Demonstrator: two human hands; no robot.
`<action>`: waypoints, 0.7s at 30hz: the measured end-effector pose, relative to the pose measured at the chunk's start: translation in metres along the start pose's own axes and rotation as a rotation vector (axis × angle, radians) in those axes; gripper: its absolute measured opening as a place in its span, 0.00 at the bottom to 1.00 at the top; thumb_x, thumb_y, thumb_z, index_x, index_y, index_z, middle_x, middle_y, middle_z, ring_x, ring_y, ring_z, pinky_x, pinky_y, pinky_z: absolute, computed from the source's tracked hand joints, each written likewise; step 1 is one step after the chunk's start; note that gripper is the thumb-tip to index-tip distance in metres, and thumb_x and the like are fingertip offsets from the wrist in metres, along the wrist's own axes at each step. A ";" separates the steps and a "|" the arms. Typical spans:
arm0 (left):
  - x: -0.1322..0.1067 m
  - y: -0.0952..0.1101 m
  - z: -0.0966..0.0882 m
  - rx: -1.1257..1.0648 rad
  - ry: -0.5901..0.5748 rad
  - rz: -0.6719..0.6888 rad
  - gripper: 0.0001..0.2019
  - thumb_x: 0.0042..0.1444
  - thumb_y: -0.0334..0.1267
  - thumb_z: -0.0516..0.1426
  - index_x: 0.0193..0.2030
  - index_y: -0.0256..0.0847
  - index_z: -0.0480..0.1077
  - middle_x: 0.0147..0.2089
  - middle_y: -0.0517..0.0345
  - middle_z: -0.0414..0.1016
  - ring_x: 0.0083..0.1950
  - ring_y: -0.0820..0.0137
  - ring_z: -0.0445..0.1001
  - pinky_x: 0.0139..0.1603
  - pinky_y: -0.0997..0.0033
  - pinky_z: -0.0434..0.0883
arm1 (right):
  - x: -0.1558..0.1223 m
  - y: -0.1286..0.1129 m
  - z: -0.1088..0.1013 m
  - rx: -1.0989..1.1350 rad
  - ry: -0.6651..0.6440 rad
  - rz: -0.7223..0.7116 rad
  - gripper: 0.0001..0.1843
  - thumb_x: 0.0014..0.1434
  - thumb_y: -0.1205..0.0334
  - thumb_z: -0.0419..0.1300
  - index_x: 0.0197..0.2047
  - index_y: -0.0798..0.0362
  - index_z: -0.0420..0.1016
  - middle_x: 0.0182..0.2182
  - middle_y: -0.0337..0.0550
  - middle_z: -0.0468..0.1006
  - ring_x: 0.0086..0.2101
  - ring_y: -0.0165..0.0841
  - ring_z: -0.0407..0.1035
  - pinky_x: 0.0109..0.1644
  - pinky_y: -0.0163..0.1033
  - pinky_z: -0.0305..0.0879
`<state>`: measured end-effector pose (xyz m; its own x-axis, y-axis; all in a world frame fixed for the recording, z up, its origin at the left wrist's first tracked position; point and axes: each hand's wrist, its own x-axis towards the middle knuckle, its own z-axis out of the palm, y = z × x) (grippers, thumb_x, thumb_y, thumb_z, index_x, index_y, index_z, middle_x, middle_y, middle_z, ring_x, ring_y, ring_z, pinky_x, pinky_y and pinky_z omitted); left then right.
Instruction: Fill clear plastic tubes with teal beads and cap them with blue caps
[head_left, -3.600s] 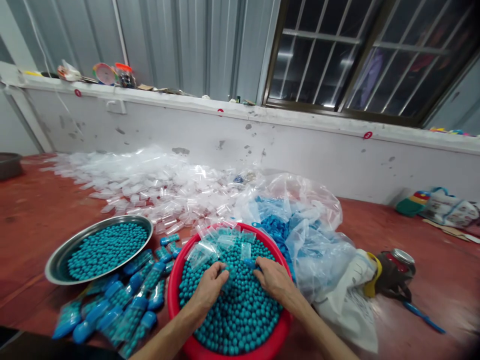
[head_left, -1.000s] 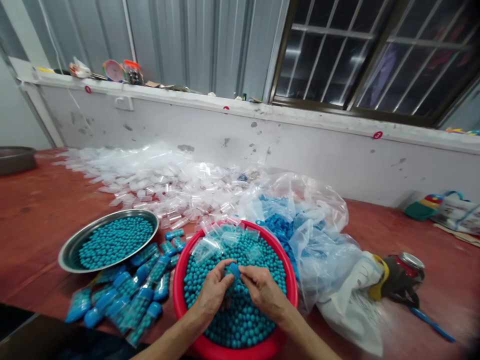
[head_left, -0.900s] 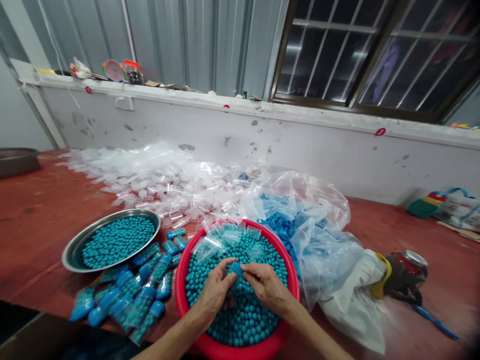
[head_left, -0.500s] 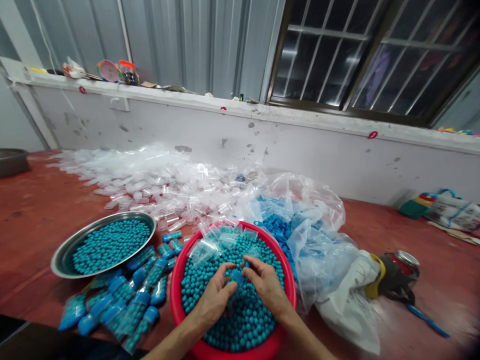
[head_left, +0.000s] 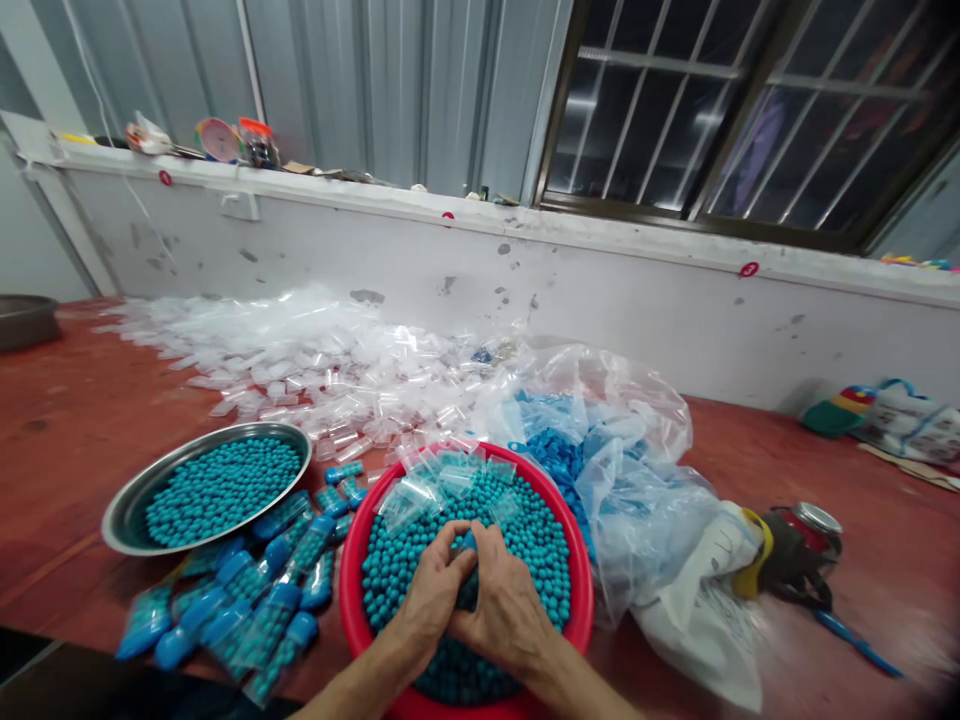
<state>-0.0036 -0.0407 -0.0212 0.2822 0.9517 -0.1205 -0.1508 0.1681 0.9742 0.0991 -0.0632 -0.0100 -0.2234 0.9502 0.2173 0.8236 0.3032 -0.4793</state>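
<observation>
Over the red basin (head_left: 349, 572), my left hand (head_left: 429, 592) pinches a blue piece (head_left: 467, 542), likely light, best edge-held; right hand (head_left: 504, 600), grip unclear.

On the front edge of the long white wall ledge (head_left: 615, 240), the round red sticker at the right (head_left: 749, 269) reads "3". Two similar round red stickers, at the left (head_left: 165, 178) and middle (head_left: 448, 216), are too blurred to read surely, as is the dark print on the crumpled white sack (head_left: 705, 600).
</observation>
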 end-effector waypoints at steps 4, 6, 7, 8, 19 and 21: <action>0.000 0.001 0.001 0.114 0.045 -0.009 0.16 0.47 0.41 0.54 0.43 0.38 0.66 0.24 0.65 0.67 0.28 0.72 0.66 0.31 0.75 0.63 | -0.004 0.002 0.010 0.000 0.012 0.016 0.40 0.42 0.55 0.60 0.56 0.63 0.52 0.42 0.58 0.67 0.38 0.46 0.68 0.37 0.49 0.67; 0.000 0.002 0.001 0.205 0.075 0.027 0.14 0.48 0.40 0.53 0.42 0.37 0.66 0.25 0.63 0.68 0.29 0.70 0.67 0.33 0.73 0.64 | -0.005 0.001 0.011 0.001 -0.025 0.030 0.41 0.44 0.54 0.60 0.57 0.61 0.50 0.44 0.58 0.66 0.39 0.46 0.68 0.38 0.49 0.66; -0.001 0.003 -0.001 0.252 0.087 0.058 0.13 0.48 0.39 0.52 0.41 0.37 0.66 0.27 0.62 0.70 0.32 0.69 0.68 0.36 0.72 0.65 | -0.005 0.001 0.010 0.006 -0.068 0.022 0.41 0.44 0.54 0.59 0.59 0.60 0.49 0.45 0.58 0.65 0.40 0.46 0.68 0.39 0.49 0.66; -0.002 0.005 -0.003 0.295 0.092 0.092 0.12 0.49 0.39 0.51 0.40 0.37 0.67 0.29 0.60 0.71 0.35 0.68 0.69 0.40 0.71 0.65 | -0.005 0.001 0.007 0.017 -0.120 0.000 0.42 0.46 0.54 0.59 0.60 0.59 0.47 0.47 0.57 0.64 0.40 0.46 0.67 0.40 0.48 0.66; -0.046 0.053 -0.139 1.299 0.486 0.186 0.21 0.52 0.45 0.47 0.51 0.43 0.63 0.41 0.52 0.75 0.41 0.59 0.72 0.42 0.63 0.67 | 0.041 0.072 -0.036 -0.141 -0.032 0.259 0.27 0.55 0.58 0.55 0.57 0.56 0.58 0.47 0.58 0.66 0.45 0.46 0.65 0.45 0.45 0.61; -0.048 0.054 -0.151 1.487 0.643 0.278 0.23 0.53 0.45 0.45 0.53 0.38 0.62 0.45 0.46 0.73 0.43 0.57 0.71 0.46 0.58 0.66 | 0.047 0.085 -0.029 -0.045 -0.041 0.240 0.27 0.53 0.60 0.57 0.55 0.57 0.60 0.47 0.57 0.67 0.45 0.46 0.64 0.46 0.45 0.59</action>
<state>-0.1681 -0.0389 0.0081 -0.0693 0.9163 0.3944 0.9679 -0.0340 0.2490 0.1734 0.0055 -0.0161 -0.0391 0.9970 0.0668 0.8777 0.0662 -0.4747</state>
